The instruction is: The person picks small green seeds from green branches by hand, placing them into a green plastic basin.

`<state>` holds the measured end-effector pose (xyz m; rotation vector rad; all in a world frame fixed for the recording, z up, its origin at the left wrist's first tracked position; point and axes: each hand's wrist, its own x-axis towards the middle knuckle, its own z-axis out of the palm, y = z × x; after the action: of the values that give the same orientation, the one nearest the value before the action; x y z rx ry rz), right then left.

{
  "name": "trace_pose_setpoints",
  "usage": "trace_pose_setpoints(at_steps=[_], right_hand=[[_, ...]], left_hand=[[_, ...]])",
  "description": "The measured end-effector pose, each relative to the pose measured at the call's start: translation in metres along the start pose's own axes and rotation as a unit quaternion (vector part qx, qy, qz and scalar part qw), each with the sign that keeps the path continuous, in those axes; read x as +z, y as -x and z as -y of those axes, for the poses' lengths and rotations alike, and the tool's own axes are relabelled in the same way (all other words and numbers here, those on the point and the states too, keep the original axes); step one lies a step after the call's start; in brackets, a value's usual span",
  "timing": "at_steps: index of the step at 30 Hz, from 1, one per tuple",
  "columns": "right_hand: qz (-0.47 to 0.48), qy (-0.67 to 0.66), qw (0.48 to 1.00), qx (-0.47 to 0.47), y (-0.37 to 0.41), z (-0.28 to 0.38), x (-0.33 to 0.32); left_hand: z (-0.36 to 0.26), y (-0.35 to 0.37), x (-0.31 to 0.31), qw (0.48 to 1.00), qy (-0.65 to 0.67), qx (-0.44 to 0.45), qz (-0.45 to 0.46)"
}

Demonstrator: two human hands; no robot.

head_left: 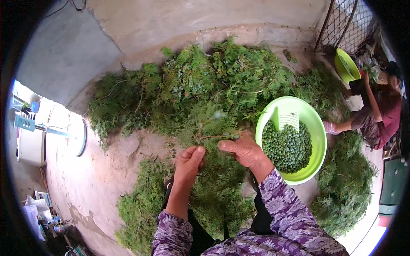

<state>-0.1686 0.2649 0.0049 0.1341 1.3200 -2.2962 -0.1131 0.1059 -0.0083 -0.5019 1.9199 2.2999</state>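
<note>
My right hand (246, 150) holds a brown-stemmed green sprig (209, 128) between thumb and fingers. My left hand (190, 158) is closed in a pinch at the sprig's lower left; what lies between its fingertips is too small to make out. Beside my right hand stands a light green basin (319, 141) with a ridged washboard part inside. Many small green berries (287, 147) fill its lower portion. A large heap of leafy green branches (188, 81) lies beyond my hands, and more branches (222, 196) lie below them, between my legs.
Another person (386, 106) sits at the right, hands raised near a second green basin (347, 66). A pile of branches (346, 183) lies at the lower right. A wall (205, 17) runs behind the heap. Household items (40, 209) stand at the far left.
</note>
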Motion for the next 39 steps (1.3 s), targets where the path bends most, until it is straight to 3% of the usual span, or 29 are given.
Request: trace_pose_setpoints(at_steps=[4,7,9,12,13,15,21,23,25,28,32,34,35,37,38,39], right_hand=[[0.002,0.027,0.999,0.023,-0.005,0.0,-0.005],[-0.016,0.128,0.992,-0.014,-0.01,-0.006,-0.007],[0.003,0.189,0.982,0.0,-0.009,-0.01,-0.002],[0.001,0.285,0.957,-0.06,-0.017,-0.028,-0.005],[0.002,0.285,0.957,-0.059,-0.016,-0.028,-0.001],[-0.017,0.21,0.976,-0.057,-0.013,-0.027,0.009],[-0.027,0.268,0.95,-0.159,-0.016,-0.047,0.019],[-0.032,0.296,0.944,-0.142,-0.013,-0.042,0.021],[-0.048,0.402,0.898,-0.171,-0.013,-0.039,0.02],[-0.01,0.416,0.897,-0.149,-0.015,-0.038,0.017],[0.051,0.329,0.934,-0.127,-0.01,-0.021,0.016],[0.052,0.196,0.979,-0.021,-0.008,-0.001,0.014],[0.053,0.195,0.979,-0.021,-0.01,0.003,0.008],[-0.036,0.082,0.995,-0.04,-0.015,0.008,-0.006],[-0.036,0.083,0.995,-0.041,-0.017,0.009,-0.013],[-0.051,0.031,0.996,-0.059,-0.02,0.009,-0.019]], left_hand=[[0.002,-0.001,-0.004,0.993,-0.112,-0.001,0.043],[0.008,-0.006,-0.005,0.972,-0.228,0.033,0.041],[0.011,-0.008,-0.007,0.924,-0.367,0.107,0.002],[0.012,-0.008,-0.007,0.913,-0.394,0.101,-0.025],[0.016,-0.008,-0.008,0.913,-0.394,0.101,-0.026],[0.025,-0.01,-0.009,0.876,-0.434,0.178,-0.116],[0.034,-0.006,-0.002,0.923,-0.329,0.176,-0.095],[0.035,-0.006,0.0,0.92,-0.356,0.136,-0.087],[0.037,-0.009,0.003,0.97,-0.18,0.148,-0.072],[0.028,-0.007,0.004,0.986,-0.136,0.093,-0.015],[0.045,-0.009,0.0,0.993,0.0,0.086,-0.076],[0.02,0.001,0.007,0.986,0.033,-0.008,-0.162],[0.019,-0.001,0.004,0.986,0.032,-0.009,-0.163],[0.02,-0.007,-0.01,0.976,-0.106,-0.05,-0.183],[0.035,-0.002,-0.02,0.981,-0.14,0.015,-0.135],[0.046,-0.004,-0.027,0.981,-0.14,0.015,-0.135]])
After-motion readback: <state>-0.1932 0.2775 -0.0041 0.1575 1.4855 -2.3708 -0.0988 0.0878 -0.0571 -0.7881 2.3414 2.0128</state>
